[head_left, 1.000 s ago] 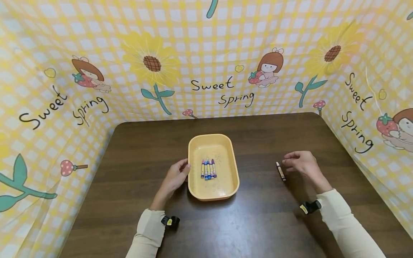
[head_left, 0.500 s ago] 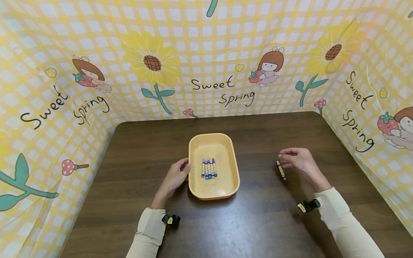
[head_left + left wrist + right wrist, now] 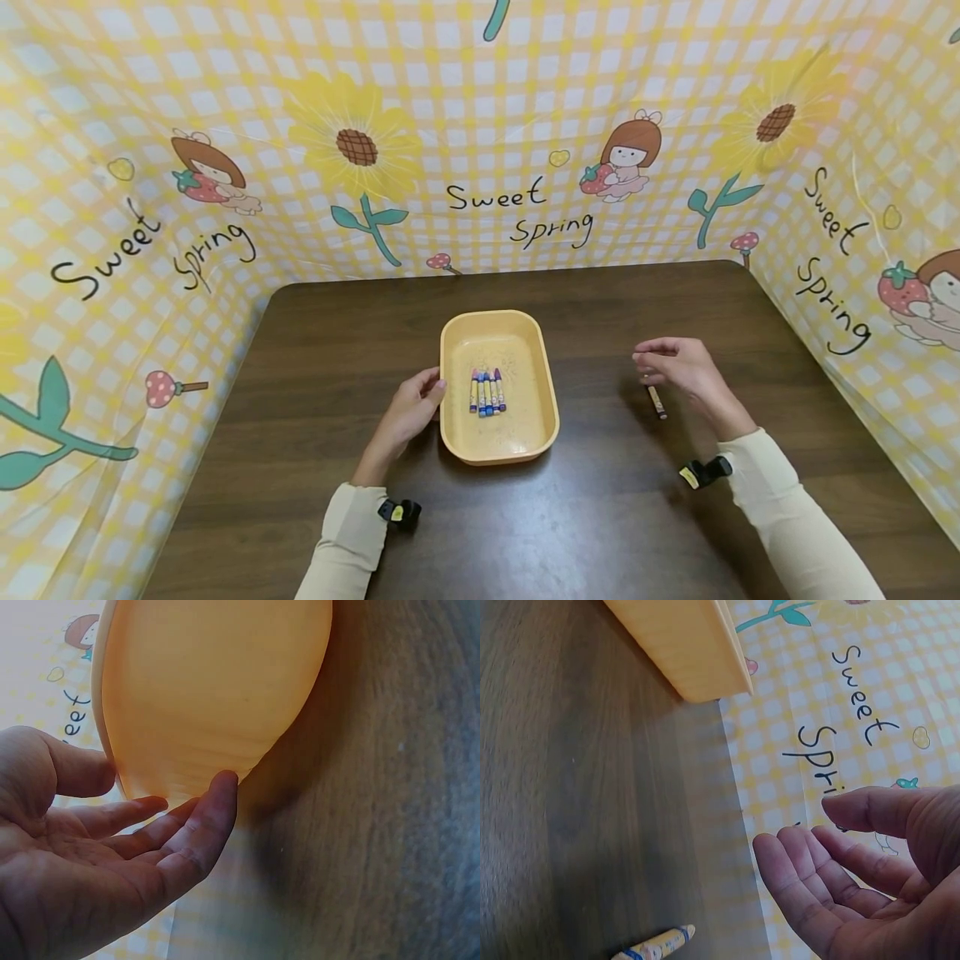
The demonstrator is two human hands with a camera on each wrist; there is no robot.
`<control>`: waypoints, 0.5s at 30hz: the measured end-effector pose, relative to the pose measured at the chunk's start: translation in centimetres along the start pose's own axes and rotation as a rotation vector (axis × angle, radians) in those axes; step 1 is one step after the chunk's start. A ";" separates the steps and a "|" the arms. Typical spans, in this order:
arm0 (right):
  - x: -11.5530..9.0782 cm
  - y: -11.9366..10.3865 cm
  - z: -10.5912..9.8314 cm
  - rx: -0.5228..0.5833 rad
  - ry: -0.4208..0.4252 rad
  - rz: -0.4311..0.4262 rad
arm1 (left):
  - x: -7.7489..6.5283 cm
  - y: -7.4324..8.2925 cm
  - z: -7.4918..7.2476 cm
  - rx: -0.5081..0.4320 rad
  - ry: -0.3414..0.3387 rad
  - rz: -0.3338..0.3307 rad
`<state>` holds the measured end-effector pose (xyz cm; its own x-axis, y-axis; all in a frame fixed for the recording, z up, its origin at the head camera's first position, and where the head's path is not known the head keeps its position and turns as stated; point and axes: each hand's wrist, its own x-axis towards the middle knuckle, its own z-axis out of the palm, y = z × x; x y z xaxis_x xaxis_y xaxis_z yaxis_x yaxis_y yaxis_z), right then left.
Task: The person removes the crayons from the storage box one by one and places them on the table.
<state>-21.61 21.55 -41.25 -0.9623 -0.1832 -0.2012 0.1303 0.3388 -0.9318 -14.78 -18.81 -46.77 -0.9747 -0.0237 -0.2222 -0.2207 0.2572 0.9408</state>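
Note:
In the head view, a yellow plastic tray (image 3: 498,454) stands on the table, with several crayons (image 3: 489,393) side by side inside it. My left hand (image 3: 408,410) is at the tray's left side. The left wrist view has its relaxed fingers (image 3: 217,802) against the outer wall and the thumb at the rim. To the right, a lone crayon (image 3: 657,402) with a paper wrapper lies on the table; its pale tip shows in the right wrist view. My right hand (image 3: 686,371) hovers over that crayon's far end, fingers loosely bent and a gap between thumb and fingertips.
The dark wooden table (image 3: 600,525) carries the tray near its middle. A yellow checked cloth (image 3: 480,108) with printed flowers and lettering encloses the back and both sides. Each wrist wears a small black strap-on device (image 3: 401,512).
My right hand has moved left and slightly away from me, passing from the right of the lone crayon to above its far end. My left hand stays at the tray.

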 end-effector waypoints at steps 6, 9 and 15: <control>0.5 -0.4 0.8 0.023 -0.023 -0.018 | 0.0 0.1 -0.1 -0.003 0.007 0.007; 0.7 -0.6 1.3 0.032 -0.038 -0.026 | -0.1 0.1 -0.1 -0.004 0.009 0.008; 0.9 -1.2 2.5 0.030 -0.055 -0.022 | -0.2 0.1 -0.1 0.010 0.004 0.011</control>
<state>-22.04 18.68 -41.06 -0.9506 -0.2408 -0.1959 0.1170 0.3066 -0.9446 -14.58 -18.85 -46.61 -0.9772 -0.0247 -0.2108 -0.2097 0.2667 0.9407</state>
